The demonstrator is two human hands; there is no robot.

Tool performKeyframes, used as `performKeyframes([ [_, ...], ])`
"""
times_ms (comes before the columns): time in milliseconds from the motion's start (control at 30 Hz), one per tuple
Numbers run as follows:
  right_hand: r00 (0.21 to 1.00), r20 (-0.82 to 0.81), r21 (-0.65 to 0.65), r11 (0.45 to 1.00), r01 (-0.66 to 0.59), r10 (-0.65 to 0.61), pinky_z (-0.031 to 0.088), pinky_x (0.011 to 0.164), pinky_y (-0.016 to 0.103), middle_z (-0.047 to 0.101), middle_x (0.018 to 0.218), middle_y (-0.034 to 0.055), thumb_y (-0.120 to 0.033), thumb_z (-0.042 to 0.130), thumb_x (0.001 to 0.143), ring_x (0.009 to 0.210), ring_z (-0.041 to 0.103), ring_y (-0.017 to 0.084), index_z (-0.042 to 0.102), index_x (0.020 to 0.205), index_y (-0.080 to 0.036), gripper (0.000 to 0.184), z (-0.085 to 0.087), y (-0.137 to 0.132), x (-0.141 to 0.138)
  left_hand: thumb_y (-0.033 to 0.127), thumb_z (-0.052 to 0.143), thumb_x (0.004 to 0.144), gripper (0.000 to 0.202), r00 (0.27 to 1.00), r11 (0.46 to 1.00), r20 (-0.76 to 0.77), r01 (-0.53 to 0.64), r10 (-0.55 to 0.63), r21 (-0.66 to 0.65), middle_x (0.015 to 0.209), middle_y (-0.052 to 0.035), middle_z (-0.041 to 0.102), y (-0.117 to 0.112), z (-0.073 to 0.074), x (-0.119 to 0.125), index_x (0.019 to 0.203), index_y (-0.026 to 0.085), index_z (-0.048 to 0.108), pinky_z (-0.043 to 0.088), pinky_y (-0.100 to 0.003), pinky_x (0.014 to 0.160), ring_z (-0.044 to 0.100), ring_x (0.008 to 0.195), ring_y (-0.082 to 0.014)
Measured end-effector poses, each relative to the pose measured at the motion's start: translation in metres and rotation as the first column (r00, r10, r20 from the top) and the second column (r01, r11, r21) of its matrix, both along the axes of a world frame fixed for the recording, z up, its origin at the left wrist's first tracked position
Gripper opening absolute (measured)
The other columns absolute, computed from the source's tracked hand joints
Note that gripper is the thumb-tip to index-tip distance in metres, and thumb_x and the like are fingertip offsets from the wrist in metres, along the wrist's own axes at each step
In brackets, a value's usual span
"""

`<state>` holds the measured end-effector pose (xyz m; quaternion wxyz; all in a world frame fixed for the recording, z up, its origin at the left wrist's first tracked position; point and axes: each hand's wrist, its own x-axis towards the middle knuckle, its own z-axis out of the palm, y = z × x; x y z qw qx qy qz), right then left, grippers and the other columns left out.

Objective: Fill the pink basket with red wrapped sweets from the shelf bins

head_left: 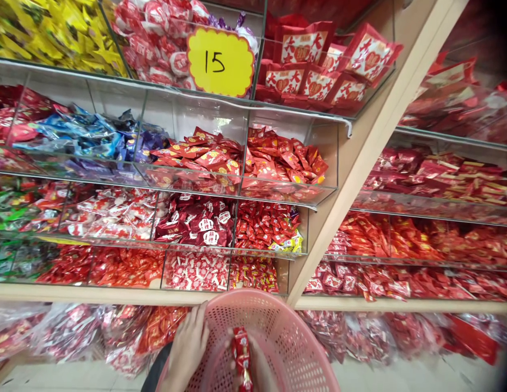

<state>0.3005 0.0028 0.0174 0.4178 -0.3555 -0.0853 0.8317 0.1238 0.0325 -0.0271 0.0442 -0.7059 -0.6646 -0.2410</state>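
A pink plastic basket point(296, 340) with a perforated wall stands at the bottom middle, tilted toward me. My left hand point(190, 343) grips its left rim, the fingers bent over the edge. Inside the basket, my right hand point(263, 362) is closed around a red, shiny wrapped candy stick point(242, 354), which points upward. The hand is slightly blurred, and its lower part is cut off by the picture's edge. No other candy shows in the visible part of the basket.
Tiered clear bins of wrapped candies point(204, 215) fill the shelves ahead. A yellow price card point(220, 62) reading 15 hangs at the top. A slanting wooden post point(359, 163) divides two shelf units. Plastic bags of candy point(69, 329) lie below the bottom shelf.
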Motion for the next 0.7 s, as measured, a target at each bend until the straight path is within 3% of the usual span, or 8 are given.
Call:
performKeyframes([
  [133, 0.994, -0.104, 0.003, 0.999, 0.038, -0.038, 0.029, 0.033, 0.01, 0.067, 0.066, -0.0012, -0.04, 0.082, 0.052, 0.044, 0.052, 0.004, 0.067, 0.089, -0.016, 0.046, 0.015, 0.001, 0.0, 0.025, 0.033, 0.09, 0.045, 1.0, 1.0, 0.02, 0.005, -0.004, -0.029, 0.127, -0.0096, 0.058, -0.001, 0.003, 0.001, 0.133, 0.016, 0.044, 0.047, -0.036, 0.09, 0.058, 0.111, -0.0218],
  [333, 0.987, -0.155, 0.008, 0.999, 0.034, -0.033, 0.027, 0.033, 0.007, 0.064, 0.066, -0.0016, -0.038, 0.079, 0.06, 0.044, 0.049, 0.001, 0.065, 0.082, -0.013, 0.037, 0.034, 0.003, -0.001, 0.023, 0.03, 0.09, 0.046, 1.0, 0.997, 0.023, 0.007, -0.006, -0.077, 0.131, -0.0098, 0.055, -0.003, 0.007, 0.002, 0.135, 0.015, 0.042, 0.045, -0.036, 0.093, 0.054, 0.117, -0.0222],
  [567, 0.997, -0.073, 0.048, 0.998, 0.032, -0.028, 0.02, 0.032, 0.009, 0.058, 0.056, -0.0041, -0.043, 0.076, 0.063, 0.04, 0.042, 0.001, 0.063, 0.08, -0.013, 0.037, 0.024, -0.001, -0.001, 0.024, 0.028, 0.091, 0.047, 1.0, 0.995, 0.014, 0.006, -0.004, -0.1, 0.133, -0.0113, 0.054, -0.003, 0.009, 0.003, 0.136, 0.013, 0.04, 0.044, -0.036, 0.094, 0.053, 0.118, -0.0225],
  [700, 0.997, -0.076, 0.062, 0.998, 0.021, -0.016, 0.015, 0.033, 0.01, 0.061, 0.06, -0.0026, -0.041, 0.07, 0.064, 0.038, 0.041, 0.001, 0.062, 0.082, -0.013, 0.034, 0.018, -0.003, 0.003, 0.024, 0.029, 0.091, 0.046, 1.0, 0.997, -0.007, -0.006, 0.006, -0.08, 0.131, -0.01, 0.055, -0.003, 0.008, 0.003, 0.135, 0.014, 0.042, 0.044, -0.035, 0.094, 0.054, 0.116, -0.0217],
])
